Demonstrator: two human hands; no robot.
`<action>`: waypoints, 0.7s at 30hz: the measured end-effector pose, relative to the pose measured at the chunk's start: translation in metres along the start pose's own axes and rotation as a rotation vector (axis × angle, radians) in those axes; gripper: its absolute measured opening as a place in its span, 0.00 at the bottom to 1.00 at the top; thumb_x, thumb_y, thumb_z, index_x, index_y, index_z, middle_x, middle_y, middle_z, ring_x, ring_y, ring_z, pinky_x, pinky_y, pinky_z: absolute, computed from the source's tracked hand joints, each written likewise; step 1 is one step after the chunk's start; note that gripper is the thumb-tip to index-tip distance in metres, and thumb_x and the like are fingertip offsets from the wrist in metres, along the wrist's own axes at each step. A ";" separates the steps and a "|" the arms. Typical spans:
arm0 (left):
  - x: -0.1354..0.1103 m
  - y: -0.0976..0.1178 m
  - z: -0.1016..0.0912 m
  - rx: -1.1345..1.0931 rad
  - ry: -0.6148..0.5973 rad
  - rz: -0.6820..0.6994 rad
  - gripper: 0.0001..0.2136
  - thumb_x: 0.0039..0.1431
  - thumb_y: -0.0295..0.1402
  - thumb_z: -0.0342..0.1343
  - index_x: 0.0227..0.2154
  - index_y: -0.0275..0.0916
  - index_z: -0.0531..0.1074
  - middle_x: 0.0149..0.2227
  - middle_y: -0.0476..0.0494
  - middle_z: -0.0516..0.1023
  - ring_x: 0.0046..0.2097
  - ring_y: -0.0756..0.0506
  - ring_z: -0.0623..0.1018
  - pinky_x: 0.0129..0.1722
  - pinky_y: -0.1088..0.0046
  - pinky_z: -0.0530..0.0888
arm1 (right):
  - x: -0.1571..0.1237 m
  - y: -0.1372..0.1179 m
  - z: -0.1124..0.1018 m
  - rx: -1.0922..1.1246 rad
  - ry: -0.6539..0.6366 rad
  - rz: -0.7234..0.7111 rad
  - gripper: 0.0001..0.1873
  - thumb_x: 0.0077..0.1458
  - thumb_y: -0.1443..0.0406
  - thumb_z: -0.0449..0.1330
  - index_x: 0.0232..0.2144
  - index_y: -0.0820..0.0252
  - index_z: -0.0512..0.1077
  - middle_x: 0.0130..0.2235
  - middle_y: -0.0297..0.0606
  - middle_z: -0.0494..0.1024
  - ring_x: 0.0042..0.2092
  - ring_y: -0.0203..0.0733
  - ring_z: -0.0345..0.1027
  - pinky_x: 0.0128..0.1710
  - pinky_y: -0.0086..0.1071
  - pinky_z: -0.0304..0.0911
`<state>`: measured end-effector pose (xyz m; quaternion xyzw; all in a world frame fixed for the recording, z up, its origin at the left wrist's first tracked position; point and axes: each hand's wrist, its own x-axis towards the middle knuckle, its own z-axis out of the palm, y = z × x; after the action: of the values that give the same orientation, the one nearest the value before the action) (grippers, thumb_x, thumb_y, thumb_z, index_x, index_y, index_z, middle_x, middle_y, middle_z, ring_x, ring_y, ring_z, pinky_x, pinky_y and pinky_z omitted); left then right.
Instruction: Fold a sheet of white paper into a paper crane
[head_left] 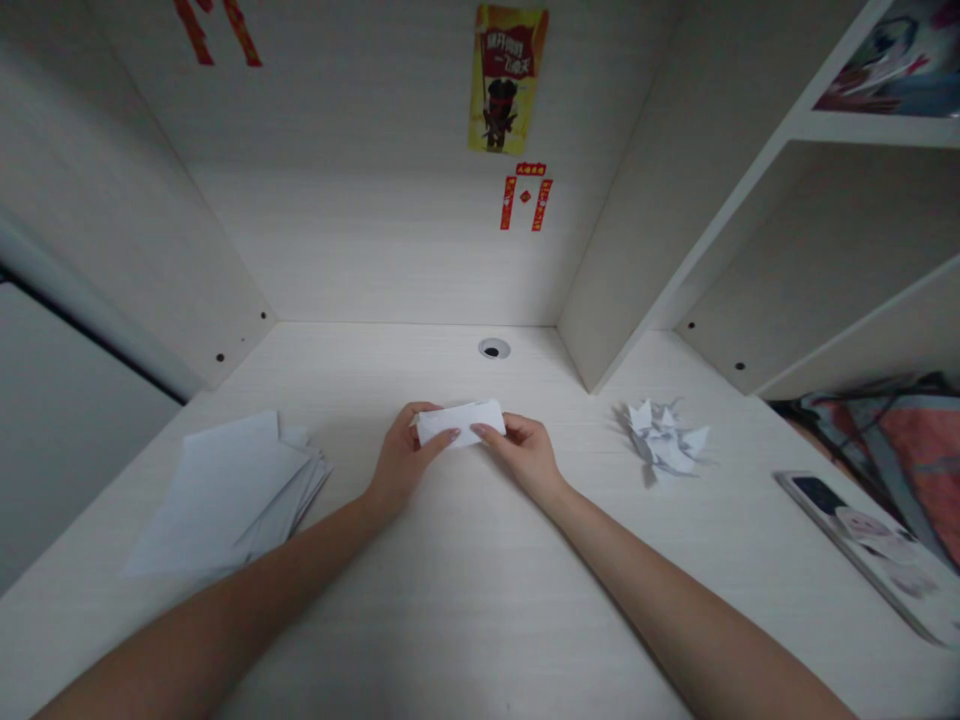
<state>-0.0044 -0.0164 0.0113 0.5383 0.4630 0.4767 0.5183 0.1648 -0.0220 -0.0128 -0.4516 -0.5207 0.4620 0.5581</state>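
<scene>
A small white folded paper point(461, 422) sits just above the middle of the frame, a narrow strip lying roughly level with its right end tilted slightly up. It is folded flat into a long rectangle with crisp edges. It is pinched at both ends, left end and right end, low over the pale bench point(450, 600).

**Bare forearms, two hands, nothing worn**

Two arms in view, both bare from the bottom edge of the frame up to the wrists; no sleeve edge shows. Left hand point(401, 462): slim, no ring, no watch or band at the wrist. Right hand point(525, 455): same, no jewellery visible. Fingernails on both look longish with a pale glossy finish, colour hard to tell in the dim light. No gloves, no marks or tattoos on the forearms.
</scene>
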 end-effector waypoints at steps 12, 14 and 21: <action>0.001 -0.004 -0.002 0.049 0.024 -0.031 0.17 0.43 0.42 0.63 0.35 0.37 0.72 0.28 0.49 0.76 0.28 0.50 0.74 0.27 0.77 0.69 | -0.001 0.001 0.002 0.144 0.008 0.036 0.21 0.42 0.57 0.66 0.32 0.53 0.58 0.25 0.29 0.77 0.24 0.37 0.68 0.23 0.27 0.59; 0.001 -0.003 -0.002 0.051 0.017 -0.040 0.17 0.44 0.42 0.63 0.35 0.37 0.73 0.28 0.49 0.76 0.28 0.50 0.74 0.26 0.78 0.69 | 0.000 0.002 0.002 0.151 0.015 0.034 0.22 0.43 0.56 0.65 0.32 0.53 0.56 0.24 0.28 0.76 0.22 0.36 0.66 0.22 0.26 0.56; 0.002 -0.002 -0.002 0.055 0.041 -0.086 0.17 0.43 0.42 0.63 0.34 0.36 0.75 0.29 0.47 0.78 0.29 0.50 0.75 0.27 0.77 0.71 | 0.000 0.000 0.002 0.165 0.011 0.027 0.21 0.45 0.56 0.64 0.30 0.53 0.53 0.20 0.25 0.72 0.20 0.33 0.61 0.20 0.25 0.49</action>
<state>-0.0057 -0.0146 0.0095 0.5221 0.5090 0.4521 0.5138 0.1628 -0.0223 -0.0125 -0.4139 -0.4716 0.5082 0.5899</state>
